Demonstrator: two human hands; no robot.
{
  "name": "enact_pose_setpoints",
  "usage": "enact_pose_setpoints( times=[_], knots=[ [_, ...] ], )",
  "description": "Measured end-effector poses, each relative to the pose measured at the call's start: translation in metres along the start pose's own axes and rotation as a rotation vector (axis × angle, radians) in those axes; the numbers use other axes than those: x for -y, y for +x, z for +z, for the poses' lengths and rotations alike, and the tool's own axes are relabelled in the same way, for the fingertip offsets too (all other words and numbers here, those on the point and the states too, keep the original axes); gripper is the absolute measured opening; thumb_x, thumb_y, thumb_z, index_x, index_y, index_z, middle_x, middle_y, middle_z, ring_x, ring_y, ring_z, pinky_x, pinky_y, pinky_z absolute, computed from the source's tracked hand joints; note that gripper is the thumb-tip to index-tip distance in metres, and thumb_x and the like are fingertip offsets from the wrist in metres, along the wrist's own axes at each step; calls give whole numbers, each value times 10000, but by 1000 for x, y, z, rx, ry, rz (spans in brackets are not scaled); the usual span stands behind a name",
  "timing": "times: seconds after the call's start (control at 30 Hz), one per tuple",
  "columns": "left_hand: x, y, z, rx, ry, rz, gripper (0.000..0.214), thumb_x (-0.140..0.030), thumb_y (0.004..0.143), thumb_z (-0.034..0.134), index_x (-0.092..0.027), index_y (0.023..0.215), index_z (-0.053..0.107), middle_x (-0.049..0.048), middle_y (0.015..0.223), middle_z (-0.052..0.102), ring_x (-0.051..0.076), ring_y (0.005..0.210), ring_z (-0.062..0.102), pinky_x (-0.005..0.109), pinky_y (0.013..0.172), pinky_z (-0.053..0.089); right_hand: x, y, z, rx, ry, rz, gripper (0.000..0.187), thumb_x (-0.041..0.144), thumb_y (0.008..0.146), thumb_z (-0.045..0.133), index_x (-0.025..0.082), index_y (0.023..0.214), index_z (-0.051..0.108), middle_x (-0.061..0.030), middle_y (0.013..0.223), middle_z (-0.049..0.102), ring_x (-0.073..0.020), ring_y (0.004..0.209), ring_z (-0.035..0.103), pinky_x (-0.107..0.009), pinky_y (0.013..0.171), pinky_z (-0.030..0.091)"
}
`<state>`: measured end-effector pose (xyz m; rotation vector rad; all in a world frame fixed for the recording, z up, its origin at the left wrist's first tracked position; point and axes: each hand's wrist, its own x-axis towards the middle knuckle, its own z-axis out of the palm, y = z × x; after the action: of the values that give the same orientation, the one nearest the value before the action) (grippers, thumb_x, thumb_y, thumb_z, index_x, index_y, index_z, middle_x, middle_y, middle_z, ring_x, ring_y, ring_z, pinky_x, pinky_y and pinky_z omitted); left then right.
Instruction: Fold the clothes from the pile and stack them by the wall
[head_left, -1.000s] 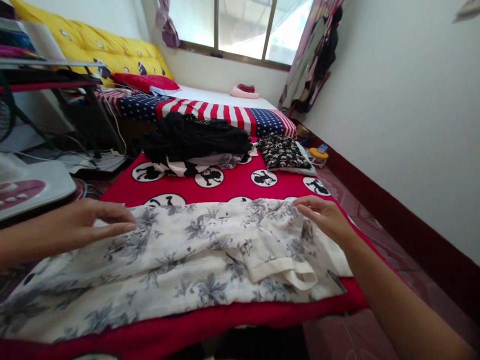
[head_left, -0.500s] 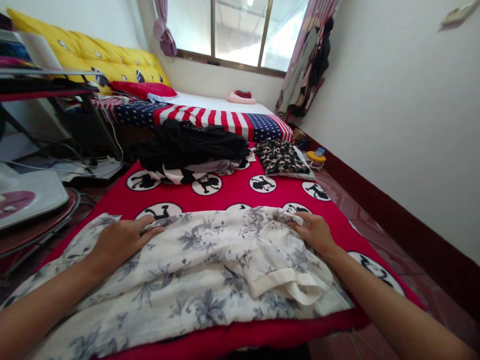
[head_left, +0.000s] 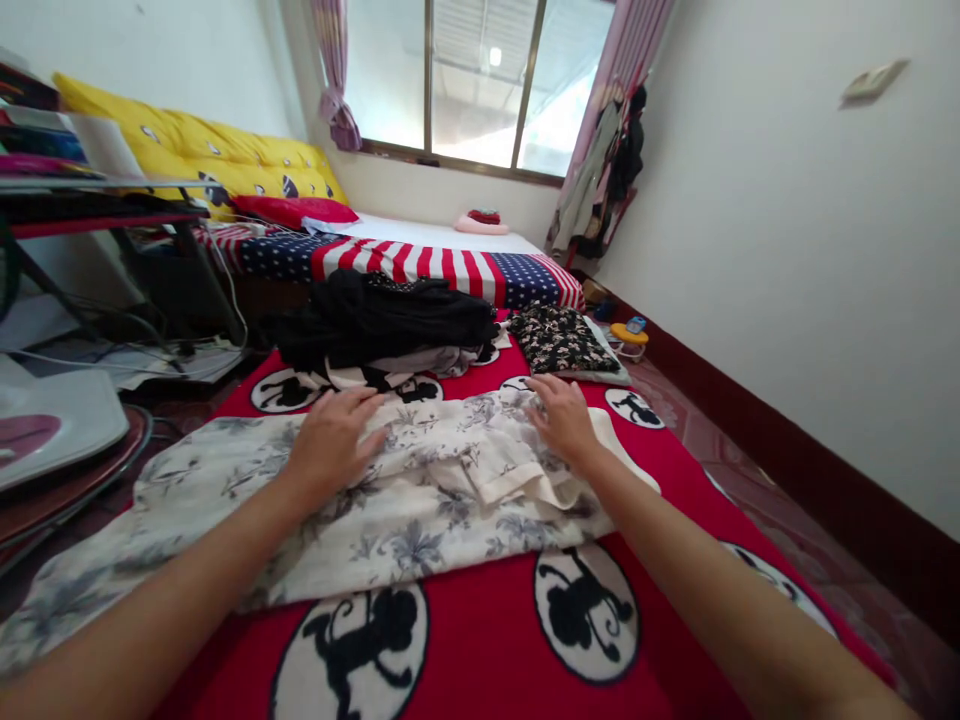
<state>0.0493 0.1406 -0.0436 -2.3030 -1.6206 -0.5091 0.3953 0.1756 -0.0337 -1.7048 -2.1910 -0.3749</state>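
A white garment with a grey flower print (head_left: 420, 500) lies spread across a red blanket with black monkey roundels (head_left: 480, 650). My left hand (head_left: 330, 445) rests flat on the garment's far edge, fingers spread, holding nothing. My right hand (head_left: 561, 418) lies flat on the garment's right part, fingers stretched out, just above a folded cream cuff (head_left: 525, 485). Both forearms reach forward over the blanket.
A heap of black clothes (head_left: 382, 315) and a dark flowered folded piece (head_left: 561, 340) lie beyond the garment. Behind them is a stars-and-stripes mattress (head_left: 420, 260) with yellow cushions (head_left: 217, 160). A white fan base (head_left: 52, 420) sits left. A wall runs along the right.
Both hands have slid forward and inward on the flowered garment, pushing it away from me. More red blanket now shows in front of the garment.
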Motion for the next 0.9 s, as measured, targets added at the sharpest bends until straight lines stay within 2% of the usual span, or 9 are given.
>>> enact_pose_setpoints(
  times=[0.1, 0.2, 0.33, 0.47, 0.57, 0.63, 0.73, 0.8, 0.9],
  knots=[
    [-25, -13, 18, 155, -176, 50, 553, -519, 913, 433, -276, 1410, 458, 80, 1501, 420, 311, 1392, 334, 540, 1122, 242, 6, -16, 14, 138, 41, -104, 506, 473, 955, 412, 267, 1417, 440, -61, 1516, 403, -289, 1406, 315, -546, 1128, 204],
    [-31, -31, 29, 247, -180, 22, 586, -583, 899, 425, -347, 1435, 418, 58, 1561, 324, 378, 1430, 247, 660, 1088, 190, -10, -28, 30, 279, -2, -17, 549, 488, 979, 331, 240, 1467, 370, -85, 1564, 305, -276, 1436, 273, -528, 1126, 223],
    [-27, -41, 33, 240, -169, -5, 590, -601, 905, 404, -360, 1444, 398, 59, 1575, 287, 382, 1442, 218, 676, 1090, 152, -27, -30, 38, 308, -51, 45, 553, 457, 990, 295, 214, 1485, 336, -90, 1583, 242, -256, 1447, 255, -517, 1134, 226],
    [-32, -41, 25, 240, -188, -26, 587, -589, 902, 435, -352, 1438, 409, 69, 1572, 295, 372, 1447, 209, 664, 1103, 146, -21, -22, 21, 366, -64, 21, 525, 417, 962, 370, 195, 1434, 428, -125, 1550, 321, -291, 1409, 335, -528, 1097, 303],
    [-38, -42, 19, 252, -202, -48, 615, -601, 900, 433, -334, 1452, 387, 88, 1585, 258, 364, 1457, 181, 651, 1118, 138, -3, -22, 9, 274, 2, -60, 467, 419, 916, 445, 178, 1293, 579, -160, 1438, 489, -340, 1317, 458, -564, 1060, 349],
    [-39, -45, 16, 270, -212, -64, 632, -620, 904, 404, -325, 1462, 367, 91, 1593, 234, 352, 1463, 163, 629, 1133, 131, 15, -32, 9, 180, 137, -171, 462, 439, 939, 394, 200, 1286, 582, -136, 1430, 505, -318, 1326, 455, -568, 1070, 351],
    [-32, -55, 9, 329, -229, -61, 689, -675, 895, 351, -325, 1487, 312, 86, 1610, 171, 333, 1475, 119, 574, 1156, 135, 42, -58, 21, 160, 260, -313, 517, 478, 961, 325, 215, 1366, 508, -109, 1476, 454, -291, 1381, 389, -574, 1077, 355],
    [-19, -66, 2, 377, -224, -45, 725, -705, 884, 329, -330, 1501, 272, 82, 1618, 123, 325, 1480, 89, 545, 1165, 129, 52, -74, 31, 157, 250, -322, 550, 497, 960, 318, 215, 1412, 453, -105, 1500, 417, -298, 1404, 348, -599, 1075, 344],
    [17, -85, -11, 416, -168, -67, 731, -702, 886, 333, -318, 1505, 268, 79, 1616, 128, 317, 1480, 95, 518, 1171, 129, 56, -85, 40, 119, 239, -313, 551, 498, 961, 311, 225, 1423, 435, -92, 1514, 397, -290, 1414, 329, -596, 1086, 330]
  ],
)
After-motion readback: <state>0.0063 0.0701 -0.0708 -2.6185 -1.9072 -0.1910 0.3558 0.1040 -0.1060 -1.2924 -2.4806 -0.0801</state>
